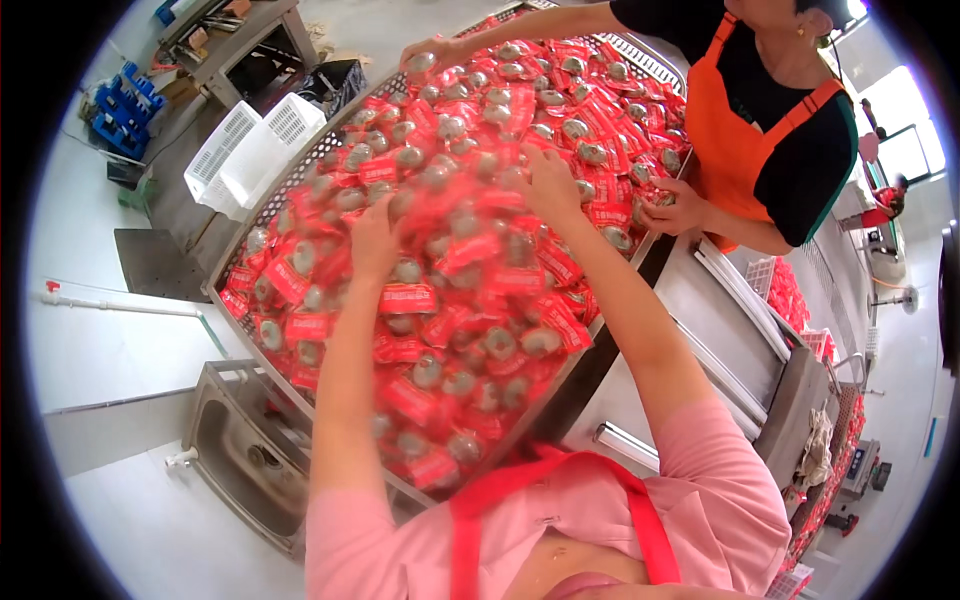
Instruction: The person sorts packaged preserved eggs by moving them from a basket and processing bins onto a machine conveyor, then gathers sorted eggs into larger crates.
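A large metal bin with perforated walls (pixel 322 154) lies before me, heaped with small red plastic packets (pixel 409 298), each with a greyish rounded item showing through a clear part. My left hand (pixel 375 236) reaches into the left side of the heap, fingers pointing away from me. At the heap's upper middle, my right hand (pixel 551 184) touches the packets, its fingertips partly hidden among them. Between my hands several packets are blurred by motion. Whether either hand grips a packet cannot be told.
A co-worker in an orange apron (pixel 731 150) stands at the right, both hands at the heap. White plastic crates (pixel 251 157) stand beyond the bin's left edge. A steel sink (pixel 259 450) is at lower left, a metal table (pixel 712 300) at right.
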The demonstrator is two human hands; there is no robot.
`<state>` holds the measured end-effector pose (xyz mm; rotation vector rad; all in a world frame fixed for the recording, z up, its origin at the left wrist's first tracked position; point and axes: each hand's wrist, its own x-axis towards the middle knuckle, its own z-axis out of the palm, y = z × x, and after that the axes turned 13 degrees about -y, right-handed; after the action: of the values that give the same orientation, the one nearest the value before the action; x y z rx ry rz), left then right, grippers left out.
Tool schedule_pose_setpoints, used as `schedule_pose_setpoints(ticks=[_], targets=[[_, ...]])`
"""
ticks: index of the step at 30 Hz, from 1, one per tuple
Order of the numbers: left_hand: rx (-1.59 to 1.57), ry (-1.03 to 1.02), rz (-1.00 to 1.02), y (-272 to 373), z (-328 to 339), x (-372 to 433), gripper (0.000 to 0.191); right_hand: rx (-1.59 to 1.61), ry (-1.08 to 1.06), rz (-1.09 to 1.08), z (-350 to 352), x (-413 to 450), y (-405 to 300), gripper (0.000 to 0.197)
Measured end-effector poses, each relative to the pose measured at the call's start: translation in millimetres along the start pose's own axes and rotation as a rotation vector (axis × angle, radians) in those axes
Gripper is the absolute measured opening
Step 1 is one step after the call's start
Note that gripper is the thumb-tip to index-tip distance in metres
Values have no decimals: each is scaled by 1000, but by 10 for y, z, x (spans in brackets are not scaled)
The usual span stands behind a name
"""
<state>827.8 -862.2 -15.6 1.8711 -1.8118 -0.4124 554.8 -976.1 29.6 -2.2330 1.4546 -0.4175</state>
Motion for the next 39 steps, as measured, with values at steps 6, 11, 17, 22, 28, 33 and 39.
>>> schedule_pose_setpoints(ticks=[6,11,17,22,28,33,39], targets=[[122,-99,91,-10,-48,12,48,13,-121,-63,285,159,-6,53],[160,-235,0,-21,-43,45,59,147,-118,-111,405,505,-23,57],[434,-132,-72,317,-178,-435,56,-388,-108,-57,527,887,-294,67],[354,-184,-111,149,-14,-533,49,-346,-182,-165,666,832,-83,59],[373,-75,-69,51,61,-555,46,-12,-8,-260,334,558,67,51],[426,-8,-46,104,100,-583,43,146,-53,-211,-73,-58,-181,45],[340,84,4,168,64,-580,31,-30,-103,-331,516,-540,-546,46]])
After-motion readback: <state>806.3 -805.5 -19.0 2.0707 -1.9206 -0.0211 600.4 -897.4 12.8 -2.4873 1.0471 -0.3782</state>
